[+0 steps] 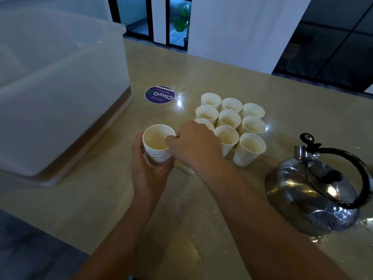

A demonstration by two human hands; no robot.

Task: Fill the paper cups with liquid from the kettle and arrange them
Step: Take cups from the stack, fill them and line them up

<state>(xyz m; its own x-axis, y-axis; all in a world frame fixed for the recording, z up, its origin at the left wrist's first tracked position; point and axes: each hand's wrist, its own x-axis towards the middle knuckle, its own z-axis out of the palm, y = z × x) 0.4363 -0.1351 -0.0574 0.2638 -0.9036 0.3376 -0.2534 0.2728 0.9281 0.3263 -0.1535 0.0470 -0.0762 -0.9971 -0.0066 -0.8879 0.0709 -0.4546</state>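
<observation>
At the bench (201, 73) centre, a cup stack (158, 145) is gripped by the left hand (148, 168) — the top rim is pinched by the right hand (194, 145), probably for separating; kettle (314, 190) at four o'clock.

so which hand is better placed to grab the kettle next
Probably the right hand. The kettle stands on its side of the counter, and it only pinches the top cup's rim, while the left hand grips the cup stack.

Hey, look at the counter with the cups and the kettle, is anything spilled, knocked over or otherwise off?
Nothing is knocked over: the grouped paper cups stand upright, and the kettle sits upright with its lid on. The counter looks streaky and glossy near the kettle, which may be wetness or just reflections; I cannot tell.
</observation>
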